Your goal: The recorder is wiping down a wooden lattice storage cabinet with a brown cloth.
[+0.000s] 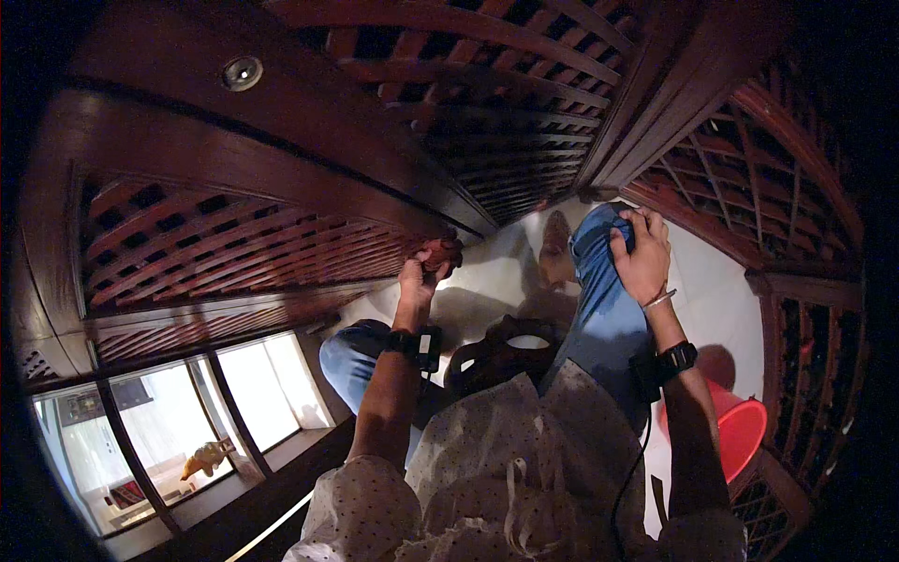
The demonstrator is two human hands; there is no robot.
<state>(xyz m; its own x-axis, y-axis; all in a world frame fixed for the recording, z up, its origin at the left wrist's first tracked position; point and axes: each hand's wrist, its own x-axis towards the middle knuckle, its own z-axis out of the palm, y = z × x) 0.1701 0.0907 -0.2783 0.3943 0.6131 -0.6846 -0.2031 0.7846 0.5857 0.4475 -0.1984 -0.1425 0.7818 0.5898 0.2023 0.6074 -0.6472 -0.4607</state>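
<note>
My left hand (421, 272) grips a bunched dark red cloth (444, 254) and presses it to the lower edge of a dark wooden lattice panel (246, 246). Part of the cloth is hidden behind my fingers. Over my right knee, my right hand (642, 256) rests with its fingers curved on the blue jeans (597, 309). Nothing is held in it. Each wrist carries a black strapped device.
A red plastic bucket (743, 435) stands on the pale floor (709, 302) by my right forearm. More lattice panels (730, 168) rise ahead and to the right. A round metal fitting (242, 73) sits in the wood at upper left. At lower left are glazed window panes (165, 414).
</note>
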